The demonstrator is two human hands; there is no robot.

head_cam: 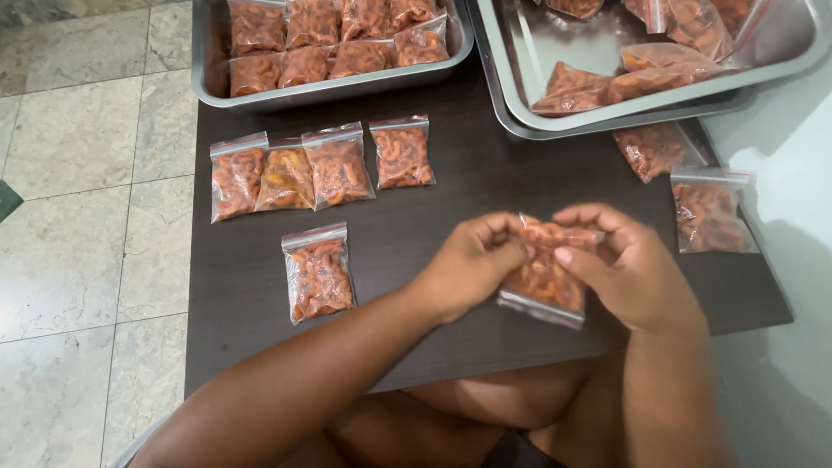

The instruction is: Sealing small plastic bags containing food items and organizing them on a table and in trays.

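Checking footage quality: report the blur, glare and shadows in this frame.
Head view: both hands, left and right, and their bag are slightly motion-blurred; the table's bags stay sharp; soft glare on the right tray; its shadow falls beneath.

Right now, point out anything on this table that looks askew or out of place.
The upper right steel tray sits tilted on the tray below, its bags slumped to the low side. One bag lies partly under the trays, and another hangs past the table edge. Nothing looks spilled; both hands hold one bag.
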